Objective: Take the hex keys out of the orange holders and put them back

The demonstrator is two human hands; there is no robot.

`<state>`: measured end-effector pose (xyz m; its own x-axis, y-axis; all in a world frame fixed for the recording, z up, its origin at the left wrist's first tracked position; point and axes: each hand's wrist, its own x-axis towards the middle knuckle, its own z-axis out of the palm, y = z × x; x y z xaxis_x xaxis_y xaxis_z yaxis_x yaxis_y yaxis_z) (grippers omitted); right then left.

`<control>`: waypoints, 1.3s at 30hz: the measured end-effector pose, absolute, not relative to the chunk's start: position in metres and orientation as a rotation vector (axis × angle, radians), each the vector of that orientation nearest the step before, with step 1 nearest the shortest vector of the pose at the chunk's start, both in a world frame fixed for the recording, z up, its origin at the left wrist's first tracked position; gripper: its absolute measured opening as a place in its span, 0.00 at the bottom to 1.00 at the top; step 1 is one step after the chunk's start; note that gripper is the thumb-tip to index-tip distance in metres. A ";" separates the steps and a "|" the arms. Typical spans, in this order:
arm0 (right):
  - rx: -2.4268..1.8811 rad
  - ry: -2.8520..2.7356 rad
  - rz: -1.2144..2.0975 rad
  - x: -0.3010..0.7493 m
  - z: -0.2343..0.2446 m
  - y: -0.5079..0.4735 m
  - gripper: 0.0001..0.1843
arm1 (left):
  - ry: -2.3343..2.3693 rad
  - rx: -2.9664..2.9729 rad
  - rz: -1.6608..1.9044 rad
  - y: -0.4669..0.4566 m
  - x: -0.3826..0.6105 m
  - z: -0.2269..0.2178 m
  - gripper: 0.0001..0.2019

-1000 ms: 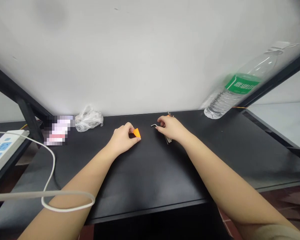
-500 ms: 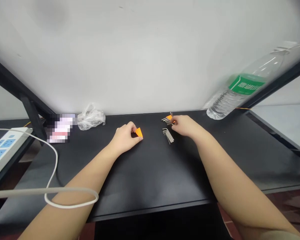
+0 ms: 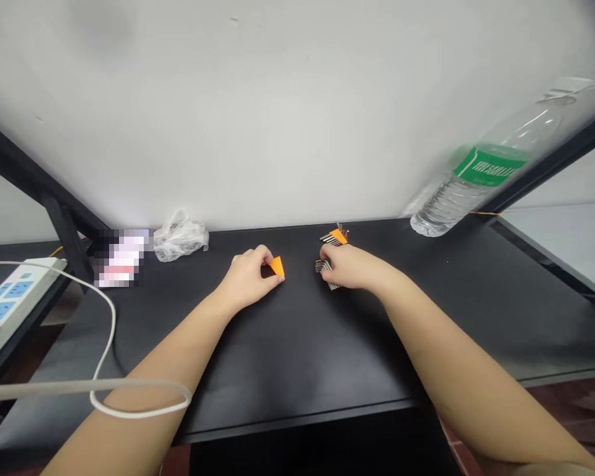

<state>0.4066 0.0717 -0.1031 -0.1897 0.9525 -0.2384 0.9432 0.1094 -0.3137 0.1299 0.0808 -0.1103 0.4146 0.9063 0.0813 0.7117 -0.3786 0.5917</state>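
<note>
Near the back edge of the bench [image 3: 297, 344], your left hand [image 3: 248, 277] pinches an orange wedge [image 3: 277, 266]; your right hand [image 3: 350, 266] lies on loose hex keys [image 3: 324, 266], grip unclear, just below an orange-clipped hex key set [image 3: 334, 237].

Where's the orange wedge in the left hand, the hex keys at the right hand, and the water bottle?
orange wedge [image 3: 277, 266]: head view, exposed tip.
hex keys [image 3: 323, 266]: head view, bent ends.
water bottle [image 3: 486, 166]: head view, green label.
</note>
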 end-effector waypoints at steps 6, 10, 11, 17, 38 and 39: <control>-1.946 -2.282 0.631 0.412 -0.102 0.077 0.11 | 1.314 2.224 0.542 0.080 0.130 -0.111 0.15; -1.900 -2.242 0.549 0.422 -0.104 0.084 0.12 | 1.192 2.256 0.564 0.079 0.130 -0.113 0.15; -1.880 -2.247 0.553 0.424 -0.105 0.086 0.12 | 1.174 2.264 0.570 0.079 0.130 -0.113 0.15; -1.983 -2.253 0.499 0.426 -0.115 0.094 0.04 | 1.123 2.278 0.600 0.078 0.130 -0.114 0.16; -0.965 -1.352 1.049 0.385 -0.109 0.077 0.17 | 1.060 2.019 0.821 0.080 0.128 -0.118 0.25; -0.964 -1.351 1.048 0.384 -0.110 0.077 0.17 | 1.053 2.013 0.820 0.079 0.128 -0.118 0.25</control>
